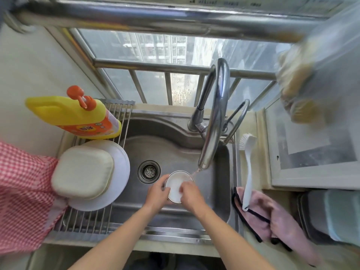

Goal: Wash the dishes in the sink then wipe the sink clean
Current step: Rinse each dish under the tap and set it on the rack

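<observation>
A small white bowl (176, 183) with a dark rim is held over the steel sink (175, 149), just right of the drain (149, 171). My left hand (157, 193) grips its left edge with curled fingers. My right hand (191, 193) has its fingers inside the bowl, against the inner surface. A thin stream of water runs from the faucet (213, 121) spout onto the bowl's upper right rim. The lower part of the bowl is hidden behind both hands.
A roll-up rack (87, 221) over the sink's left side carries a white plate (118, 172), a cream square dish (81, 172) and a yellow detergent bottle (74, 115). A white brush (247, 168) and pink cloth (272, 219) lie on the right. Red checked cloth (23, 191) hangs at left.
</observation>
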The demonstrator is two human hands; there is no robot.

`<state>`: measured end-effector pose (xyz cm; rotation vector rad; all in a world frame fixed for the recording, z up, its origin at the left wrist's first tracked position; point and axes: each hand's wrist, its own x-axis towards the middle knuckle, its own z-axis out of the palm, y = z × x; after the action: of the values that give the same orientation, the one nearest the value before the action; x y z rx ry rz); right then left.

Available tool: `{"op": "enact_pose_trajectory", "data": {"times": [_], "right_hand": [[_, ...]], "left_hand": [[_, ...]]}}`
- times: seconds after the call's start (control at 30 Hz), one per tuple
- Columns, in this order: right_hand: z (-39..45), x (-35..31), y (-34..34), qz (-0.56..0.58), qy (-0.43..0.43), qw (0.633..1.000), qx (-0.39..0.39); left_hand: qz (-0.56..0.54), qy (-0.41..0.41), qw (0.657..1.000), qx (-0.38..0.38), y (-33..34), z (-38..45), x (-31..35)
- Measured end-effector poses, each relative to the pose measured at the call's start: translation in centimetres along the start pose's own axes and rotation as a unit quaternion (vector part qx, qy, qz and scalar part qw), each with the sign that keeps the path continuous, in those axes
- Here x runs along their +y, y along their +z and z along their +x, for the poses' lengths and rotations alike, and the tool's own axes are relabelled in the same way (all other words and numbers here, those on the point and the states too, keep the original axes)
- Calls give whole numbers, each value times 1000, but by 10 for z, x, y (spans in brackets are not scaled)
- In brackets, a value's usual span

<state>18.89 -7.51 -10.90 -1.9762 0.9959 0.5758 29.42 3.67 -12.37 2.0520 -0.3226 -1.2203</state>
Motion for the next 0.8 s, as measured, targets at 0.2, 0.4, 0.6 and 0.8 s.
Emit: {"op": "enact_pose_trajectory", "data": {"times": [0.2, 0.4, 0.6, 0.8], "right_hand": [[-17, -21, -23, 56, -101, 993, 36], [-23, -17, -52, 69, -25, 991, 111], [-30, -6, -65, -28, -132, 991, 7], [-45, -1, -74, -115, -218, 968, 44]], "left_hand": [[28, 36, 999, 9, -1, -15, 46], [21, 40, 999, -5, 5, -22, 77], [-33, 0, 999, -25, -4, -26, 88], [-177, -140, 973, 39, -5, -20, 107]]}}
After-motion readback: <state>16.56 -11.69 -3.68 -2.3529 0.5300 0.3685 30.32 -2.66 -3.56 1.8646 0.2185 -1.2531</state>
